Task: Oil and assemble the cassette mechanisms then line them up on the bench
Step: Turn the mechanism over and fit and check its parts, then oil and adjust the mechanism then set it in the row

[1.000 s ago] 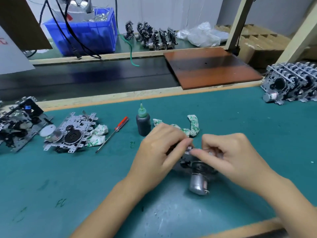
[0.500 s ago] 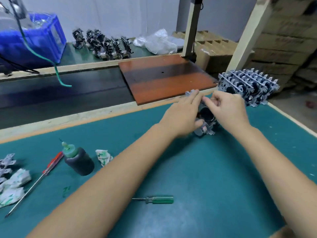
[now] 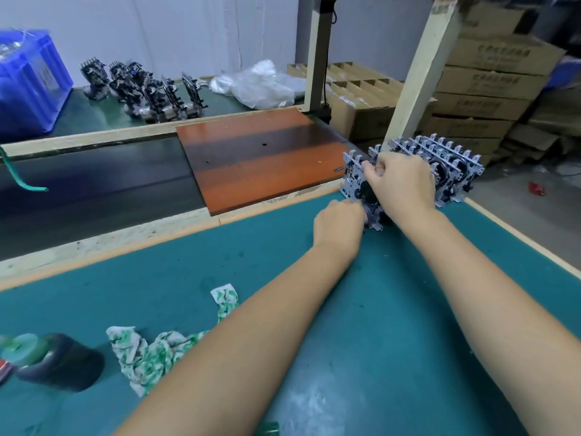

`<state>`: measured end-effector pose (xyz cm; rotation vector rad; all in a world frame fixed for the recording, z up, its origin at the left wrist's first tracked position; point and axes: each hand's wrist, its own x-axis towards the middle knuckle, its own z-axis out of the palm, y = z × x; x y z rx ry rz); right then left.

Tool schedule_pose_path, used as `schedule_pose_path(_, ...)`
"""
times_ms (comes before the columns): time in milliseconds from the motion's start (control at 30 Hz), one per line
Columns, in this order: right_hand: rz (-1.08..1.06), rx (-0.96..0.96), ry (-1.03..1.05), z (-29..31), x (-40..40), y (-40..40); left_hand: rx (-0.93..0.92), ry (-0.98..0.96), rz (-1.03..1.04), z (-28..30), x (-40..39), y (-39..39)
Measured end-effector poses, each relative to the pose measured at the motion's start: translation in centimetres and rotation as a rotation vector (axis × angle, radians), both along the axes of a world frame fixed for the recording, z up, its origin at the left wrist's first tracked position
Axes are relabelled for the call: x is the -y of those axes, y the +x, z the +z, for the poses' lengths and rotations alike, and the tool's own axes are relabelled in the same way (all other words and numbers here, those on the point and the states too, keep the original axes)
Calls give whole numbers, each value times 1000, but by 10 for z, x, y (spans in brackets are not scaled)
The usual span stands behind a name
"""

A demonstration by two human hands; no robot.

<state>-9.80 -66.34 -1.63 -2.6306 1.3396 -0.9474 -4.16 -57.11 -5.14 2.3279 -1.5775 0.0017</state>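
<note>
Both hands have set the mechanism (image 3: 356,180) upright beside the row (image 3: 446,162).

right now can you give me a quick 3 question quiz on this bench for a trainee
1. True or false: the right hand holds the cassette mechanism upright at the near end of the row of mechanisms.
2. Which lies nearest the oil bottle? A the crumpled cloth; B the brown board; C the plastic bag.
3. Fill in: the left hand is at the mechanism's ___ edge.

Key: 1 true; 2 A; 3 lower.
</note>
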Motion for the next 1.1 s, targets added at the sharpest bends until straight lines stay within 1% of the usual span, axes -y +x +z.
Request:
schedule_pose_path(100, -34, -45, -66, 0, -1, 1, 170, 30, 20, -4, 6, -5)
schedule_pose_path(167, -70, -39, -57, -1, 0, -3, 268, 78, 1, -5, 13, -9)
schedule_pose_path(267, -115, -109, -32, 6, 2, -5, 390, 236, -16, -3, 24, -9)
schedule_pose_path(333, -136, -206, -73, 15, -3, -3, 370, 337, -12, 5, 22, -8)
schedule_pose_path(367, -133, -233, -105, 21, -8, -3, 317, 346, -9, 11, 17, -9)
schedule_pose_path(400, -112, -235, -134, 26, -16, -3, 236, 320, -4, 18, 10, -10)
schedule_pose_path(433, -69, -212, -151, 31, -27, -3, 134, 252, 0, 26, -1, -11)
schedule_pose_path(500, 77, -88, -143, 38, -58, -5, -88, 24, 10, 42, -34, -13)
schedule_pose_path(533, 168, 10, -115, 39, -77, -7, -172, -83, 23, 50, -56, -14)
schedule_pose_path(567, 259, 111, -78, 42, -99, -8, -218, -165, 41, 58, -80, -13)
schedule_pose_path(633, 435, 267, 2, 45, -147, -8, -225, -276, 97, 69, -135, -10)
schedule_pose_path(700, 594, 337, 88, 49, -200, -5, -190, -356, 157, 76, -197, -5)
schedule_pose_path(800, 834, 284, 145, 54, -282, 8, -161, -410, 259, 81, -296, 1)
schedule_pose_path(900, 1085, 175, 105, 58, -363, 27, -160, -427, 482, 77, -394, 6)
schedule_pose_path(933, 1164, 142, 97, 58, -388, 35, -129, -417, 563, 74, -425, 7)
schedule_pose_path(1033, 1390, -8, 83, 53, -460, 62, 39, -365, 791, 62, -514, 14)
schedule_pose_path(1100, 1496, -81, 45, 43, -504, 84, 137, -267, 979, 54, -568, 23)
